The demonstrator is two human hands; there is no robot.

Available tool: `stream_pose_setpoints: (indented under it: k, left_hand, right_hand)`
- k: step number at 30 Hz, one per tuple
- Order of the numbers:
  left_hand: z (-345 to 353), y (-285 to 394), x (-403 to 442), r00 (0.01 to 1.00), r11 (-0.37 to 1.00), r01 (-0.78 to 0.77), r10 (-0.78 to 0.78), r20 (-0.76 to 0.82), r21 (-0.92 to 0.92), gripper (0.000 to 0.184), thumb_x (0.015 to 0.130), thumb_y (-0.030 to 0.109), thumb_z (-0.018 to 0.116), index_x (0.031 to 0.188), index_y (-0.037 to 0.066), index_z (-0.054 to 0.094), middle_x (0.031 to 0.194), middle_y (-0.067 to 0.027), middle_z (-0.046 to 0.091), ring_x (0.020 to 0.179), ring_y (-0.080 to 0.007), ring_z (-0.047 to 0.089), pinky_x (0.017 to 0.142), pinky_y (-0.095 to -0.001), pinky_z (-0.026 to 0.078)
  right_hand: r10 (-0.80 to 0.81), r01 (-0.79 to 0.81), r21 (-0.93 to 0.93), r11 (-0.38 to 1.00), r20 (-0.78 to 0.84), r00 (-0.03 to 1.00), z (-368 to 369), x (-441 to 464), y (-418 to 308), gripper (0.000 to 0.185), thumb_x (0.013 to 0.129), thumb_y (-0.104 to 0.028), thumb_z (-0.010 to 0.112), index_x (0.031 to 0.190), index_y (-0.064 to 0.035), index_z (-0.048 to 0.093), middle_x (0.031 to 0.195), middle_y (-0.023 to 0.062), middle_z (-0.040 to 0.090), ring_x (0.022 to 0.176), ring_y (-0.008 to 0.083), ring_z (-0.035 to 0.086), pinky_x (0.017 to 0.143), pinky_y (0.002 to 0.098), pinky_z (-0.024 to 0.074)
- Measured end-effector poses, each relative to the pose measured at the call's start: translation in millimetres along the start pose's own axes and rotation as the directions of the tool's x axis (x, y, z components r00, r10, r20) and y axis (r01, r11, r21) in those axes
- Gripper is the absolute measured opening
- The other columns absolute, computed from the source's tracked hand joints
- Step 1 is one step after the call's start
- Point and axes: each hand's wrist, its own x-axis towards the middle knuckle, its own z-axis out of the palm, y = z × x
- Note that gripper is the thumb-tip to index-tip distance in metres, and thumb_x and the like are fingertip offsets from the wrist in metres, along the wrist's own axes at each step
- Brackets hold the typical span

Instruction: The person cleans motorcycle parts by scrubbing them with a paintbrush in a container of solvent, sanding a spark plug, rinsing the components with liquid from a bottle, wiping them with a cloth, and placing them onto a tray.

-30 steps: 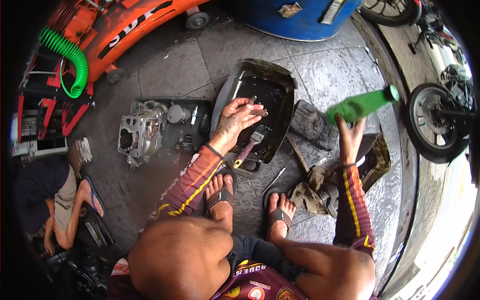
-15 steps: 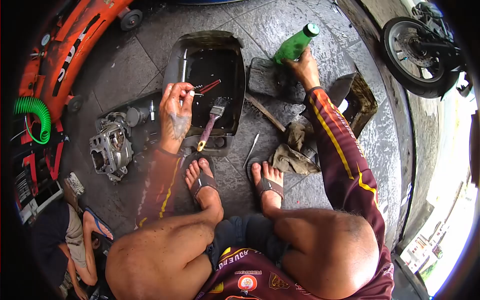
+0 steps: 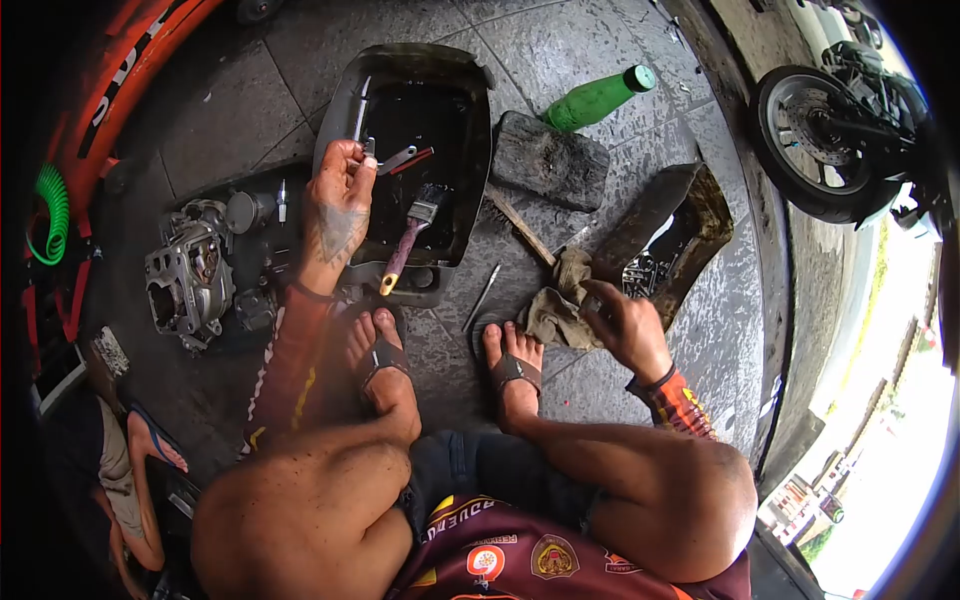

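My left hand [image 3: 340,205] is closed in a pinch over the black tray [image 3: 338,120]. Between its fingertips is a small flat metal part [image 3: 398,160], its exact kind unclear. A thin red strip [image 3: 412,161] shows just beyond it; whether it is held too, I cannot tell. In the tray a paintbrush [image 3: 410,238] rests with its bristles in dark liquid. My right hand [image 3: 632,332] is beside a dirty tan rag [image 3: 555,310], with fingers bent, dark and slightly blurred; contact is unclear. The green bottle [image 3: 595,102] stands beyond a dark block [image 3: 550,160].
A cut-open container [image 3: 715,220] with small metal parts lies at the right. A wooden-handled brush [image 3: 525,230] and a thin metal tool [image 3: 482,298] lie on the tiles. Engine castings [image 3: 190,280] sit at the left. A motorcycle wheel [image 3: 810,140] and another person's leg [image 3: 140,480] are at the edges.
My right hand has let go of the green bottle and come back toward me to the rag. My left hand stays over the tray; the view has shifted slightly.
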Motion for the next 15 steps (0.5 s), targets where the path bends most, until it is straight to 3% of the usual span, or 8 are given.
stream_pose_setpoints:
  k: [1,4,5,8,9,12,14,15]
  left_hand:
    - [5.2,2.8,0.7,0.999,0.998,-0.031,0.032,0.008,-0.063,0.012,0.093,0.011,0.056,0.101,0.003,0.052,0.077,-0.0008,0.053,0.061,-0.0050,0.048,0.056,-0.0219,0.043]
    - [16.1,12.4,0.3,0.994,0.959,0.011,0.020,0.106,-0.283,0.011,0.094,0.010,0.055,0.101,0.003,0.050,0.075,0.0011,0.049,0.059,-0.0036,0.045,0.053,-0.0200,0.041]
    - [18.9,16.3,-0.9,0.990,0.955,0.031,0.012,0.143,-0.295,0.011,0.094,0.009,0.054,0.102,0.003,0.049,0.076,0.0011,0.049,0.058,-0.0026,0.043,0.051,-0.0191,0.039]
    - [20.9,28.7,-8.7,0.966,0.917,0.127,-0.029,0.256,-0.378,0.011,0.093,0.007,0.053,0.101,0.002,0.048,0.076,0.0004,0.049,0.057,-0.0027,0.043,0.050,-0.0194,0.038]
    - [21.6,35.3,-12.3,0.965,0.913,0.141,-0.039,0.260,-0.383,0.012,0.094,0.012,0.053,0.100,0.003,0.047,0.071,-0.0007,0.049,0.054,-0.0043,0.045,0.049,-0.0192,0.038]
    - [22.8,42.2,-20.7,0.936,0.892,0.233,-0.098,0.338,-0.387,0.012,0.094,0.012,0.053,0.099,0.004,0.047,0.070,0.0000,0.049,0.054,-0.0030,0.044,0.049,-0.0186,0.038]
    - [29.4,40.7,-29.6,0.919,0.923,0.202,-0.063,0.389,-0.328,0.013,0.093,0.014,0.054,0.099,0.004,0.047,0.071,0.0010,0.050,0.055,-0.0027,0.044,0.050,-0.0176,0.037]
    - [33.9,46.7,-36.1,0.913,0.943,0.156,-0.024,0.407,-0.293,0.013,0.093,0.013,0.054,0.099,0.004,0.047,0.072,0.0003,0.051,0.055,-0.0031,0.044,0.050,-0.0186,0.037]
  right_hand:
    - [0.005,-0.005,-0.005,1.000,-0.006,1.000,19.0,-4.5,1.4,0.025,0.082,-0.015,0.065,0.104,-0.0028,0.063,0.084,0.0178,0.065,0.074,0.0340,0.064,0.064,0.0376,0.0484]
    - [0.104,-0.095,-0.159,0.983,0.051,0.993,82.4,-8.3,21.0,0.055,0.086,-0.045,0.059,0.133,-0.0214,0.044,0.099,0.0298,0.063,0.073,0.0465,0.063,0.061,0.0534,0.0512]
    - [0.110,-0.102,-0.163,0.981,0.043,0.993,86.1,-9.0,24.1,0.055,0.086,-0.045,0.059,0.133,-0.0214,0.044,0.099,0.0298,0.063,0.073,0.0465,0.063,0.061,0.0534,0.0512]
    - [-0.015,-0.013,-0.179,0.984,-0.152,0.988,96.5,-3.9,27.8,0.020,0.080,-0.027,0.062,0.096,-0.0142,0.064,0.070,0.0172,0.064,0.060,0.0379,0.063,0.052,0.0467,0.0504]
    - [-0.021,-0.007,-0.177,0.984,-0.152,0.988,88.2,-3.4,17.1,0.020,0.080,-0.027,0.062,0.096,-0.0142,0.064,0.070,0.0172,0.064,0.060,0.0379,0.063,0.052,0.0467,0.0504]
    - [-0.207,0.216,0.175,0.961,-0.068,0.976,37.5,-21.7,-24.0,0.026,0.080,-0.012,0.066,0.103,-0.0028,0.060,0.092,0.0182,0.061,0.081,0.0362,0.060,0.068,0.0380,0.0478]
    - [-0.174,0.183,0.239,0.954,-0.056,0.983,21.8,-22.8,-44.6,0.021,0.078,-0.007,0.065,0.095,-0.0013,0.055,0.096,0.0192,0.055,0.088,0.0371,0.057,0.075,0.0384,0.0479]
    - [-0.192,0.254,0.330,0.909,-0.209,0.959,21.3,-18.3,-45.5,0.021,0.080,-0.006,0.063,0.098,-0.0001,0.054,0.099,0.0172,0.055,0.090,0.0325,0.057,0.079,0.0361,0.0461]
